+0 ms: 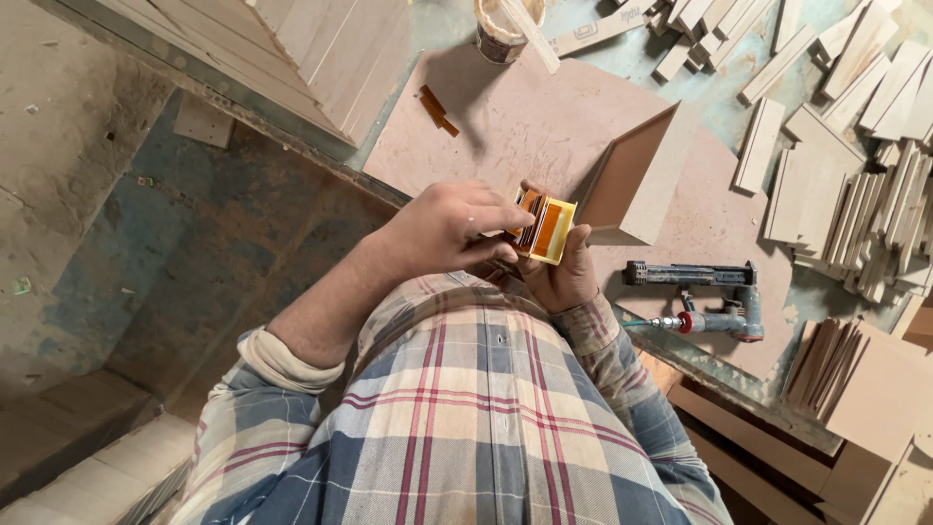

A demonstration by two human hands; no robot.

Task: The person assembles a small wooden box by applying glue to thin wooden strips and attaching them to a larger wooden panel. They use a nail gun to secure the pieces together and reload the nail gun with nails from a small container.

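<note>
Head view, looking down: both hands meet at chest height over the edge of the workbench [505, 126], w/ a small yellow box [546, 229] between them. Right hand [562, 272] sits under and behind the box, fingers wrapped up around its back and clamped on it; left hand [447, 228] comes in from the side, fingertips pinched together at the open end, on what look like thin orange-brown strips [529, 216] packed inside. Can't tell for sure if the left hand grips a strip or just touches the stack. Handling, as a judgement: box looks light, thin-walled, prob. card or thin plastic, so it crushes if squeezed hard; best held by the closed back and sides, as the right hand has it. Strips look stiff but thin, likely to slide or split apart, so take them by the exposed ends, pinched flat. Counts: 1 yellow box; strips inside too tightly packed to count. 1 nail gun [702, 297] lies on the bench just right of the hands, apart from them. 1 angled wood piece, two panels joined at a corner [637, 175], stands just beyond the box. 1 round pot [503, 29] at the bench's far edge w/ a stick in it. Loose wood slats [855, 185] piled at right, too many and too overlapped to count.
</note>
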